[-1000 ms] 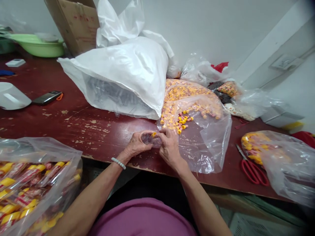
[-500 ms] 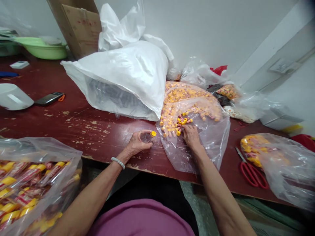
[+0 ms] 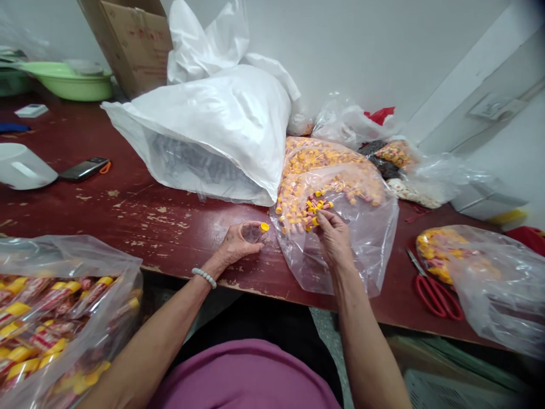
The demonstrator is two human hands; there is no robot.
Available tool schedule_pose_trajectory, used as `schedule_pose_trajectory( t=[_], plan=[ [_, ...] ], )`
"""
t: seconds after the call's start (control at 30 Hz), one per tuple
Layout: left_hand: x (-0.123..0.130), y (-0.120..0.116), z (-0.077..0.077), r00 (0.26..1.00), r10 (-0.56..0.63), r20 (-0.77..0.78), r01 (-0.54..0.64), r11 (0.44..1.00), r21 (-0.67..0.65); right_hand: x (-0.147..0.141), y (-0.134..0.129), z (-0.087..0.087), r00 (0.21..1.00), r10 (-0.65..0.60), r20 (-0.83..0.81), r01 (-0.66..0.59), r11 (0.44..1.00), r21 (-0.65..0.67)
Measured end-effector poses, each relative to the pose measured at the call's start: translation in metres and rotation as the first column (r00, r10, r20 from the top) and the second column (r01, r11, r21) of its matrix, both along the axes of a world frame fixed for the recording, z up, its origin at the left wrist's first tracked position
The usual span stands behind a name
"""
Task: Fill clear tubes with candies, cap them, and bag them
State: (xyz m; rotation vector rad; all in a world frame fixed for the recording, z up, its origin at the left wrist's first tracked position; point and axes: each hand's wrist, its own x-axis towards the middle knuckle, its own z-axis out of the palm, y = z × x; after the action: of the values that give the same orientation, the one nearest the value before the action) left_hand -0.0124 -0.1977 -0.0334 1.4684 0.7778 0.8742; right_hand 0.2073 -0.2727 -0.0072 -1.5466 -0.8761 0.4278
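Observation:
My left hand (image 3: 239, 245) is closed round a clear plastic tube (image 3: 252, 232), with a yellow cap (image 3: 264, 226) at the end pointing right. Over the clear plastic bag (image 3: 304, 267), my right hand (image 3: 334, 234) pinches a small yellow-capped piece (image 3: 316, 220) between thumb and forefinger; the fingers partly cover it. Close by its fingertips, several loose yellow-and-red pieces (image 3: 313, 205) lie at the bag's mouth. Many more such pieces (image 3: 327, 156) fill the back of that bag. Left of it, a white sack (image 3: 230, 113) lies with its mouth toward me, showing clear tubes (image 3: 200, 165) inside.
At lower left stands a clear bag (image 3: 85, 250) of filled, yellow-capped tubes. Red-handled scissors (image 3: 436, 295) lie right, beside another bag (image 3: 481, 284) of yellow pieces. A phone (image 3: 83, 169), white cup (image 3: 25, 166), green basin (image 3: 68, 82) and carton (image 3: 136, 45) are at left.
My right hand has lifted slightly from the pile and turned, a small yellow-capped piece now showing at its fingertips. My left hand keeps its hold on the clear tube, nearly unmoved.

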Motion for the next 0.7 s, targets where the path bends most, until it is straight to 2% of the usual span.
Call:
schedule_pose_trajectory(
  t=[0.03, 0.1, 0.13, 0.2, 0.3, 0.37, 0.43, 0.47, 0.53, 0.6, 0.67, 0.7],
  plan=[
    [0.0, 0.0, 0.0, 1.0, 0.003, -0.01, -0.003, 1.0, 0.016, -0.018, -0.001, 0.007, 0.976, 0.114, -0.183, -0.102, 0.992, 0.073],
    [-0.001, 0.001, -0.002, 1.0, 0.004, -0.029, -0.002, 0.998, 0.058, -0.052, 0.0, 0.018, 0.876, 0.303, -0.375, -0.269, 0.953, 0.141],
    [-0.001, 0.002, -0.003, 0.999, -0.001, -0.039, 0.004, 0.997, 0.082, -0.066, 0.001, 0.021, 0.84, 0.355, -0.411, -0.322, 0.935, 0.149],
    [-0.002, 0.003, -0.004, 0.998, -0.012, -0.066, 0.02, 0.993, 0.117, -0.085, 0.005, 0.022, 0.825, 0.398, -0.402, -0.381, 0.916, 0.124],
    [-0.002, 0.003, -0.003, 0.995, -0.013, -0.098, 0.026, 0.991, 0.133, -0.092, 0.009, 0.019, 0.897, 0.386, -0.216, -0.389, 0.921, 0.029],
    [-0.002, 0.002, -0.001, 0.995, -0.007, -0.098, 0.019, 0.992, 0.123, -0.089, 0.007, 0.017, 0.947, 0.322, -0.005, -0.322, 0.947, 0.004],
    [-0.001, 0.002, -0.001, 0.995, 0.002, -0.097, 0.009, 0.993, 0.119, -0.086, 0.002, 0.016, 0.938, 0.243, 0.247, -0.257, 0.966, 0.025],
    [-0.001, 0.002, 0.0, 0.995, 0.012, -0.1, 0.0, 0.993, 0.121, -0.087, -0.001, 0.015, 0.899, 0.224, 0.377, -0.252, 0.967, 0.026],
    [-0.002, 0.003, 0.0, 0.994, 0.027, -0.105, -0.014, 0.992, 0.129, -0.09, -0.007, 0.014, 0.765, 0.245, 0.595, -0.284, 0.958, -0.029],
    [-0.002, 0.003, -0.001, 0.994, 0.032, -0.104, -0.018, 0.99, 0.138, -0.093, -0.013, 0.013, 0.637, 0.289, 0.715, -0.305, 0.946, -0.111],
    [-0.003, 0.003, -0.001, 0.995, 0.036, -0.097, -0.023, 0.991, 0.135, -0.09, -0.016, 0.014, 0.582, 0.315, 0.75, -0.33, 0.934, -0.136],
    [-0.003, 0.003, -0.001, 0.995, 0.04, -0.087, -0.029, 0.991, 0.127, -0.085, -0.016, 0.014, 0.592, 0.3, 0.748, -0.33, 0.937, -0.115]
  ],
)
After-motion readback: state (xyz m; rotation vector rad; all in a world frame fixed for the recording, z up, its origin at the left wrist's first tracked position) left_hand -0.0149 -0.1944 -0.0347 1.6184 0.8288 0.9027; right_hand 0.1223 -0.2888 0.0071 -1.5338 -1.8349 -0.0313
